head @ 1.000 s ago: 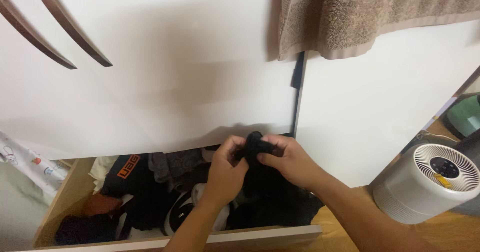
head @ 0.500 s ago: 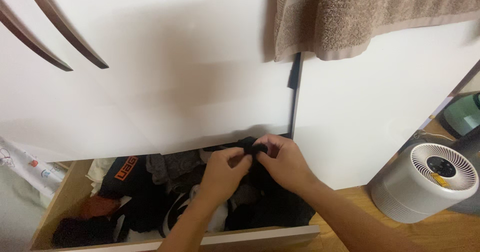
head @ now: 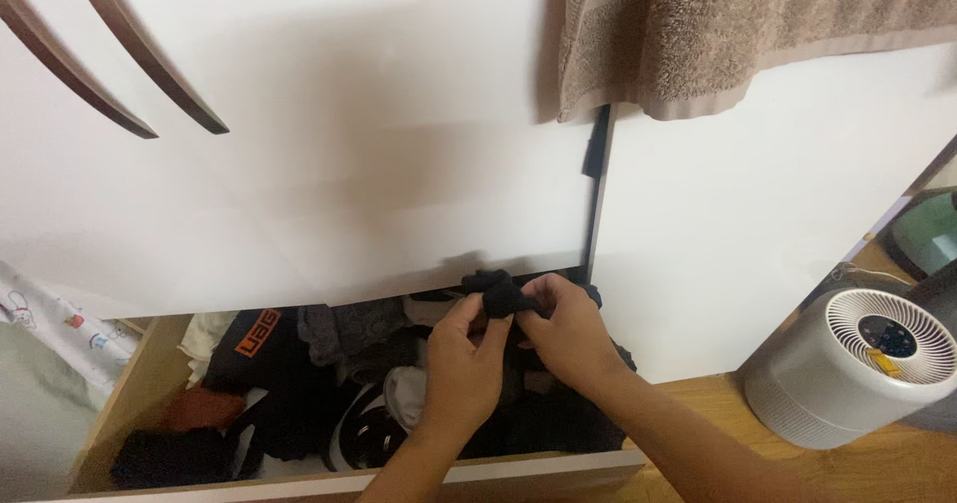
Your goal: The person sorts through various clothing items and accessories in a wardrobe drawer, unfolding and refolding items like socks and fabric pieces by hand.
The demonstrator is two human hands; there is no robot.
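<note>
One small black fabric bundle (head: 501, 294), seemingly a rolled sock, is gripped by both hands above an open light wooden drawer (head: 130, 403), near the drawer's back edge and right of its middle. The left hand (head: 467, 363) is closed on the bundle's lower left side with thumb and fingertips, while the right hand (head: 568, 329) is clenched on its right side, the two hands touching each other at the cloth. The drawer is filled with dark folded garments, too jumbled to be counted; one black garment with orange lettering (head: 261, 338) lies toward the back left corner, and one rust-coloured piece (head: 204, 408) sits near the left edge. Above the drawer, one white cabinet front (head: 329, 164) carries two curved dark brown handles (head: 150, 54). One beige towel (head: 738, 24) is hung over the top right. One round white fan-like appliance (head: 847, 368) stands on the wooden floor (head: 897, 468) to the right.
</note>
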